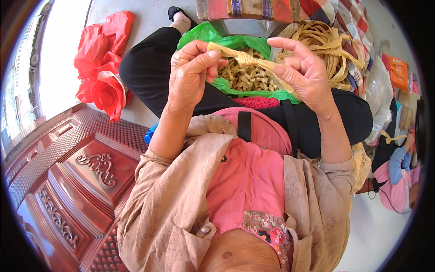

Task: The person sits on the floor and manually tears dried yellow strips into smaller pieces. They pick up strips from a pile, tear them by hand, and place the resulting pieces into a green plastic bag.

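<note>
A tan fibre strip (pixel 245 58) with a loose knot in its middle is stretched between my two hands. Its short end is pinched between the thumb and fingers of my left hand (pixel 194 69). My right hand (pixel 303 72) holds the strip under its thumb, index finger raised, and the long tail runs down below that hand. Beneath the strip, a green plastic bag (pixel 222 31) lies open in front of my lap. Many small knotted tan pieces (pixel 249 77) fill it. A heap of loose long tan strips (pixel 317 40) lies beyond my right hand.
A wooden stool (pixel 217 10) stands just past the bag. Red fabric or plastic (pixel 105 64) lies on the floor at left, near an embossed dark red door (pixel 98 163). Checked cloth (pixel 353 20) and clear plastic (pixel 379 98) are at right, where another person (pixel 394 183) sits.
</note>
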The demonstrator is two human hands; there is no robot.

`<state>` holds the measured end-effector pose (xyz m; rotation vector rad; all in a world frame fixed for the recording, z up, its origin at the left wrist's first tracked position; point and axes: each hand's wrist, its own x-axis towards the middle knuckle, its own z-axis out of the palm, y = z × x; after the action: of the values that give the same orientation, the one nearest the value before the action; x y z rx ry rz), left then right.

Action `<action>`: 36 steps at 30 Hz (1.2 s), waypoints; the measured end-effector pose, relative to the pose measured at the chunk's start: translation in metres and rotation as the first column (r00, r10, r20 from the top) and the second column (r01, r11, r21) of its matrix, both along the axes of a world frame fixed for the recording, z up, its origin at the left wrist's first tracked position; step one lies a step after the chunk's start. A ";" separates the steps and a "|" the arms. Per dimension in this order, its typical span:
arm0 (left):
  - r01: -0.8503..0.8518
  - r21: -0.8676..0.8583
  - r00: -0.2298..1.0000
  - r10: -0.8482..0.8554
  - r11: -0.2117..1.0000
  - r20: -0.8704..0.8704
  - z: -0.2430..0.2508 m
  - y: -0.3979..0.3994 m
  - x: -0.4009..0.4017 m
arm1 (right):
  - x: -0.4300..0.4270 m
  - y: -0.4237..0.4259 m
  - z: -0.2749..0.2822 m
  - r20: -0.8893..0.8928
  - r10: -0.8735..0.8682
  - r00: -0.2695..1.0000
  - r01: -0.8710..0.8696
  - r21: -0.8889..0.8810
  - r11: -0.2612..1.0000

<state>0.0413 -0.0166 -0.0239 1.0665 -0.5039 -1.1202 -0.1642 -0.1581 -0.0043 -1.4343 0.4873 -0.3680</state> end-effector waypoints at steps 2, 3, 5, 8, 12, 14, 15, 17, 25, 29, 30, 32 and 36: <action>0.045 0.021 0.995 -0.047 0.999 0.085 -0.001 0.001 0.000 | 0.000 -0.001 -0.007 -0.138 0.027 0.990 -0.056 -0.210 0.976; 0.056 0.087 0.981 -0.071 0.995 0.179 0.002 0.000 0.000 | 0.000 -0.001 -0.011 -0.208 0.028 0.978 -0.093 -0.311 0.946; 0.026 0.153 0.934 -0.079 0.988 0.349 0.003 0.002 0.004 | -0.004 -0.003 -0.017 -0.182 -0.031 0.983 -0.100 -0.666 0.739; -0.101 0.098 0.852 0.036 0.990 0.523 0.014 0.007 0.019 | -0.006 -0.004 -0.017 -0.087 -0.078 0.993 -0.041 -0.884 0.466; -0.070 -0.074 0.207 0.087 0.995 0.974 0.029 0.002 -0.003 | -0.001 -0.002 -0.018 -0.027 -0.103 0.994 -0.003 -0.974 0.228; -0.108 0.056 0.475 0.002 0.993 0.880 0.027 0.002 -0.024 | 0.003 0.002 -0.017 -0.024 -0.101 0.995 -0.009 -0.988 0.154; -0.103 0.138 0.625 -0.044 0.985 0.779 0.026 -0.001 -0.032 | 0.002 0.003 -0.014 -0.028 -0.097 0.995 -0.014 -0.990 0.137; -0.108 0.161 0.652 -0.052 0.981 0.756 0.009 -0.008 -0.032 | 0.003 0.007 -0.011 -0.027 -0.083 0.996 -0.017 -0.993 0.115; -0.055 0.097 0.586 -0.047 0.994 0.809 0.002 -0.012 -0.036 | 0.005 0.025 -0.016 -0.024 -0.057 0.998 -0.013 -0.984 0.177; 0.005 -0.028 0.317 0.024 1.000 0.948 0.007 -0.009 -0.032 | 0.003 0.029 -0.014 -0.056 0.007 0.998 -0.055 -0.918 0.394; 0.026 -0.028 0.344 0.017 0.999 0.939 0.010 -0.007 -0.031 | 0.002 0.031 -0.014 -0.008 -0.011 1.000 -0.002 -0.886 0.465; 0.067 -0.030 0.397 0.000 0.997 0.918 0.018 -0.004 -0.029 | -0.001 0.034 -0.015 0.084 -0.058 0.995 0.102 -0.798 0.594; 0.133 0.011 0.228 -0.042 0.991 0.973 0.024 0.001 -0.026 | -0.002 0.035 -0.008 0.066 -0.048 0.997 0.081 -0.744 0.664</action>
<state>0.0158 -0.0156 0.0006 1.6395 -1.6445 -0.3225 -0.1662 -0.1233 -0.0120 -2.2162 0.3597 -0.7122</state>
